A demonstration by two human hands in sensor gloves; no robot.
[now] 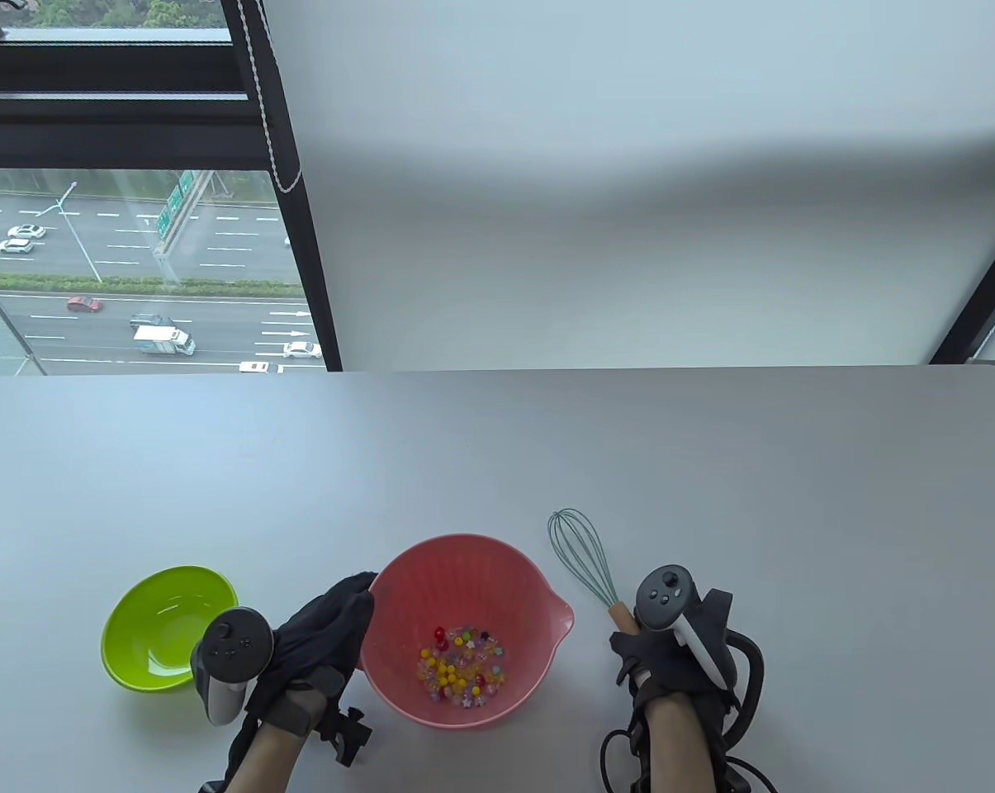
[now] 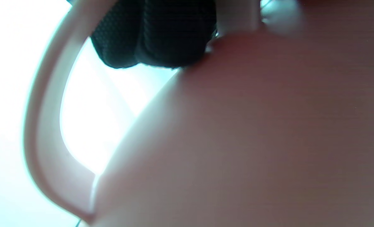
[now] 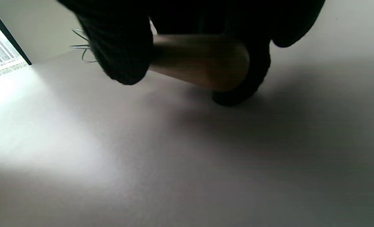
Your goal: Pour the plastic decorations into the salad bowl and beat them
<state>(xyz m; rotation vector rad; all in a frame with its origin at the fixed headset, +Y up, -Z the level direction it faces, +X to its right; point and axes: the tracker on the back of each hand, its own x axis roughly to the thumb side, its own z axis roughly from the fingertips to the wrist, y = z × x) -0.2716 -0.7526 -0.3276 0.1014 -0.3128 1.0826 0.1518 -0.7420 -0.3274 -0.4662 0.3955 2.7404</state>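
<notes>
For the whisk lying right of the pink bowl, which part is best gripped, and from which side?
Grip the whisk by its wooden handle, coming from the near edge. It lies flat with the wire head pointing away, handle end toward the person; the right hand curls round it there.

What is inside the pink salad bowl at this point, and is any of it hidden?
The pink salad bowl holds a loose pile of small coloured plastic beads near its bottom, yellow, red and clear among them. No whisk is in it. Nothing covers the beads; the left hand only meets the rim.

Beads (image 1: 461, 676) in pink bowl (image 1: 497, 562); right hand (image 1: 662, 652) grips whisk (image 1: 584, 557)
</notes>
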